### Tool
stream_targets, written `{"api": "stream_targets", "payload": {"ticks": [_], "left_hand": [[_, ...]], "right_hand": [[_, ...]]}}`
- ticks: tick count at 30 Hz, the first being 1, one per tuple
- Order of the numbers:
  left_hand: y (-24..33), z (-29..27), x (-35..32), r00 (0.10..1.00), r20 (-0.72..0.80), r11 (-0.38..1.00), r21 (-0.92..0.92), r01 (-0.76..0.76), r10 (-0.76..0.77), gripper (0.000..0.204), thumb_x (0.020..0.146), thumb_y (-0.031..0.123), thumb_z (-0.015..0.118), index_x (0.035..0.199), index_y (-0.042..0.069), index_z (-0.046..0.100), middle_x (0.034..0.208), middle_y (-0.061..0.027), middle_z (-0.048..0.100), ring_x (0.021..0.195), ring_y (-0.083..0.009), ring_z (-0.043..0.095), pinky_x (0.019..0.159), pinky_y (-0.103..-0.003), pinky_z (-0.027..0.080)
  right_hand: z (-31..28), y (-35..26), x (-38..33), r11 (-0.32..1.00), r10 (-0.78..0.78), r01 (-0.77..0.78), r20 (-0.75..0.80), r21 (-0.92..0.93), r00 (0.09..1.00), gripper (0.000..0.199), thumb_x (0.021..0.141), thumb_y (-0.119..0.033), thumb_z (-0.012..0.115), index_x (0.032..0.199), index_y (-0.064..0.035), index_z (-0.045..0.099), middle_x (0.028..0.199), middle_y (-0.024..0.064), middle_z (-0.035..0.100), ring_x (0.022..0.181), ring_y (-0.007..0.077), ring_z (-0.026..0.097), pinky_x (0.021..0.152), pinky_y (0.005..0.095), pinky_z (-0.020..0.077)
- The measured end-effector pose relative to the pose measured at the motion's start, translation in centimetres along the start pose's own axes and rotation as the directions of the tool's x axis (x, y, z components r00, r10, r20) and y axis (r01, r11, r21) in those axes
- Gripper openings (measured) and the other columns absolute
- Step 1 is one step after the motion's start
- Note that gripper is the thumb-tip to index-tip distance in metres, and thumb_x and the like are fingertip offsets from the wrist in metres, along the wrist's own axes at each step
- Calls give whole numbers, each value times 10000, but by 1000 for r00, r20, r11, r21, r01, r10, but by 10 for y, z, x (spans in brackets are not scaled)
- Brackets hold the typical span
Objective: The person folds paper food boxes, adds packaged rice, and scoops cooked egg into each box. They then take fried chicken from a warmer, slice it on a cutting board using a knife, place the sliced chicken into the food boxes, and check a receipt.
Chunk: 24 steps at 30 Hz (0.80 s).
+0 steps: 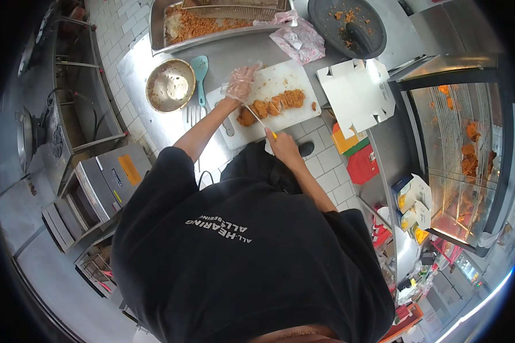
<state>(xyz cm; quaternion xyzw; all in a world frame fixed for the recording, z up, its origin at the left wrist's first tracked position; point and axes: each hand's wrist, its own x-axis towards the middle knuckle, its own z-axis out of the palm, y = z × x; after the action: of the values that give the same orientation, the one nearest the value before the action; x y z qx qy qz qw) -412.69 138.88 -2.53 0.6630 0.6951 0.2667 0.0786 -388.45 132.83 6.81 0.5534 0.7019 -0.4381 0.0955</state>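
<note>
Fried breaded cutlet (272, 105) lies lengthwise on the white cutting board (280, 77), already in several slices, pieces touching. Left hand (240, 83), in a clear disposable glove, rests curled at the cutlet's left end, fingers loosely bent over the board; I cannot tell whether it presses the meat. Right hand (281, 146) is closed round the yellow handle of a knife (260, 123), blade angled toward the left-end slice.

My judgement: crust brittle, sheds crumbs, greasy; interior soft. Light. Best steadied from above, flat fingertips on the crust, not squeezed at the sides.

Nearby: steel bowl (170, 86), teal spatula (200, 74), open white carton (357, 91).
</note>
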Motion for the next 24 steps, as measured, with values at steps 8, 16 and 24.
{"api": "stream_targets", "payload": {"ticks": [8,16,24], "left_hand": [[12,18,3,998,-43,988,-143,-51,45,563,864,125,554,1407,164,411,994,-171,564,938,-363,551,819,-488,458],[-1,7,25,993,-75,993,-79,-93,87,575,858,107,566,1408,155,403,1044,-160,564,973,-351,552,851,-481,457],[6,37,34,995,-55,993,-84,-85,80,574,866,137,580,1410,190,404,1017,-168,576,962,-383,553,859,-524,442]], "right_hand": [[-14,10,-12,1000,-8,7,-32,-21,999,731,943,-589,404,850,93,649,861,349,621,880,519,599,780,556,472],[-13,10,14,989,-141,141,-26,36,990,731,962,-559,384,756,99,629,755,357,590,865,524,582,786,557,453],[-9,23,29,999,-14,11,-90,-40,996,721,950,-565,397,826,99,649,815,352,618,882,516,602,810,552,475]]}}
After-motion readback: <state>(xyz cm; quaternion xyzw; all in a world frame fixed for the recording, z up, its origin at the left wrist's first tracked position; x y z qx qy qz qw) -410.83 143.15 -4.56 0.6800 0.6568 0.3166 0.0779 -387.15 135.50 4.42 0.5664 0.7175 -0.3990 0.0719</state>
